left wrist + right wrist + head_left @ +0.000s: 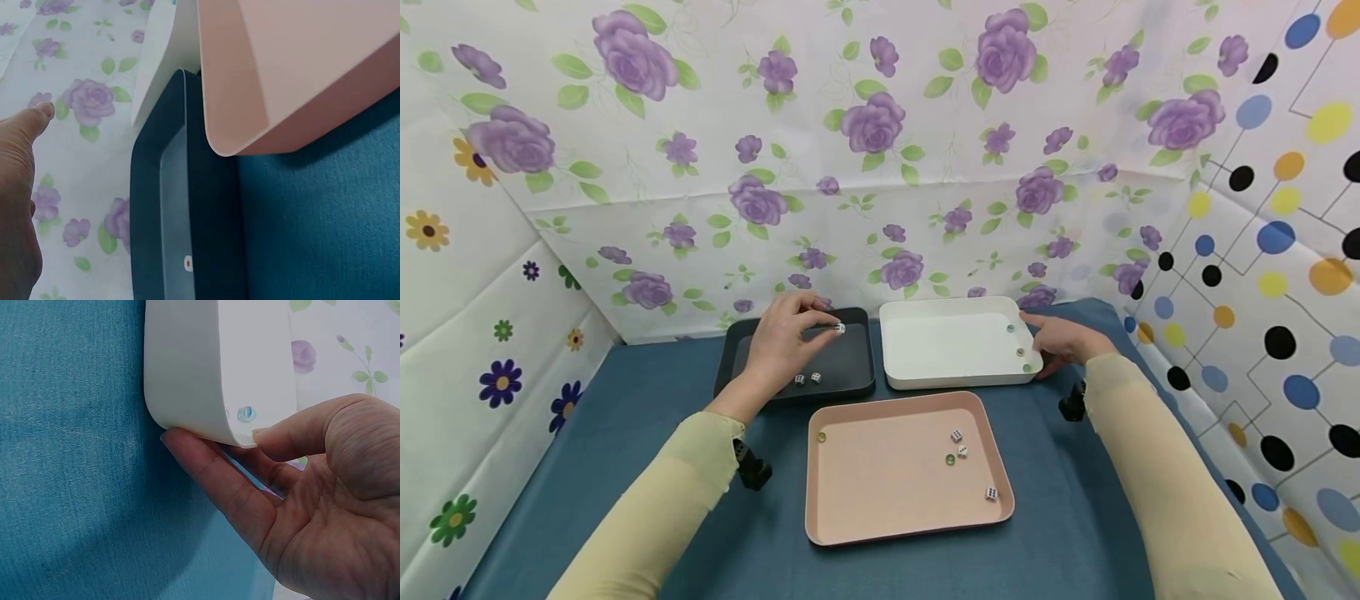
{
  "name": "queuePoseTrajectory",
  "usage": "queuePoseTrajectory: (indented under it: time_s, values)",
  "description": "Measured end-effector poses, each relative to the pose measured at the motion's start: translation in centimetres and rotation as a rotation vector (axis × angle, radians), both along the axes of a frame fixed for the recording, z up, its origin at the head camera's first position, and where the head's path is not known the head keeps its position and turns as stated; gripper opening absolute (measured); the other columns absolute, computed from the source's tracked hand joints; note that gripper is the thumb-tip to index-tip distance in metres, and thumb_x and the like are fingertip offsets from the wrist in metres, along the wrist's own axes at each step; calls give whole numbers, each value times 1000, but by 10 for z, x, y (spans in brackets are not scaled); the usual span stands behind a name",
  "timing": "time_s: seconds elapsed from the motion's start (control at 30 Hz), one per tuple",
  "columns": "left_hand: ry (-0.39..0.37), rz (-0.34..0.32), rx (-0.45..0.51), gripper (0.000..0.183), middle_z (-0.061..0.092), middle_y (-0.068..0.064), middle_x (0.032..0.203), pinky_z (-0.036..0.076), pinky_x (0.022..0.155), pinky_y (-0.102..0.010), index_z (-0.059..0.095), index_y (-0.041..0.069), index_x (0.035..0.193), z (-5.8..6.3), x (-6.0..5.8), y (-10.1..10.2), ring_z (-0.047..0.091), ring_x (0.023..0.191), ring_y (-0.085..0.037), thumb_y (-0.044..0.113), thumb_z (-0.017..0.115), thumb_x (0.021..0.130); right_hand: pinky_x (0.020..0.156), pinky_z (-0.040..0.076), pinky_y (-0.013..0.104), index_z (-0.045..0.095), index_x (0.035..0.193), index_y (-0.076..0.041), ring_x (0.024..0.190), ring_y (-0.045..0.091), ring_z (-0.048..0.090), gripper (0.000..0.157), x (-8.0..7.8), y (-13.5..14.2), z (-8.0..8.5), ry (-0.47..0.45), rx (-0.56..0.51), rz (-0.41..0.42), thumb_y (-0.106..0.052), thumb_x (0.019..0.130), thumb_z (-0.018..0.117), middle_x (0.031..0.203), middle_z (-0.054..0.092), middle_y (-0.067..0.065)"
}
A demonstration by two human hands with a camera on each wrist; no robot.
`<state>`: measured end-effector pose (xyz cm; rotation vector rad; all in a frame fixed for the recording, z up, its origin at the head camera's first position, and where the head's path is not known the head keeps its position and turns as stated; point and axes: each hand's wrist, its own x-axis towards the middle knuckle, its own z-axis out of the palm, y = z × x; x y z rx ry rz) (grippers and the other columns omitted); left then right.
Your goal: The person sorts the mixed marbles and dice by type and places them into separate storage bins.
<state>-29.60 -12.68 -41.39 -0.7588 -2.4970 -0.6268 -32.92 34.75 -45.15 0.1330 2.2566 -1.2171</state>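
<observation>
My left hand [786, 337] is over the black tray [856, 383] and pinches a white die [840, 328] between thumb and fingertips. Two more dice lie in that tray, one die [816, 378] just below the hand. In the left wrist view, only part of the left hand [19, 187] shows, and the pinched die is out of sight. At the right end of the white tray [955, 343], my right hand [1063, 340] grips the rim. The right wrist view shows its thumb over the tray's edge and fingers under the outer wall. A glass marble [247, 414] lies inside near the thumb.
In front stands a pink tray [887, 483] with several dice and two greenish marbles, one marble [822, 437] near its left end. More small marbles sit along the white tray's right side. Blue cloth [1067, 517] covers the table; a flowered sheet [820, 167] hangs right behind the trays.
</observation>
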Motion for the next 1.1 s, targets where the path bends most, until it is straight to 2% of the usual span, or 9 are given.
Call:
queuePoseTrajectory:
  time_s: [0.23,0.53,0.67,0.9,1.1]
  values:
    - [-31,17,-67,16,61,-6,123,45,97,-49,82,21,104,-9,-2,-3,55,113,-29,27,82,89,80,60,47,-5,165,-24,99,38,65,87,0,1,2,0,-4,-4,7,98,41,162,11,32]
    - [-145,55,-131,16,59,-4,124,42,101,-52,81,25,106,-24,-5,-6,52,117,-29,31,80,92,80,60,46,-5,165,-24,102,38,65,87,0,0,0,-3,3,-7,7,99,42,162,12,32]
    - [-180,65,-144,15,59,-5,125,42,102,-53,81,24,106,-29,-6,-6,52,117,-30,30,80,92,80,60,46,-5,165,-24,101,38,65,87,0,0,-1,-4,5,-7,7,98,42,162,11,33]
    - [-229,75,-233,14,58,-6,129,40,105,-54,81,26,105,-38,-6,-8,50,121,-32,32,79,93,80,60,46,-6,165,-24,101,38,65,88,-1,-1,0,-7,5,-10,7,98,42,161,14,33]
    - [-282,80,-275,14,57,-6,128,41,104,-53,81,26,105,-46,-7,-8,50,118,-30,33,78,94,79,60,47,-7,165,-24,101,40,65,88,0,-1,1,-5,5,-7,8,98,41,160,15,33]
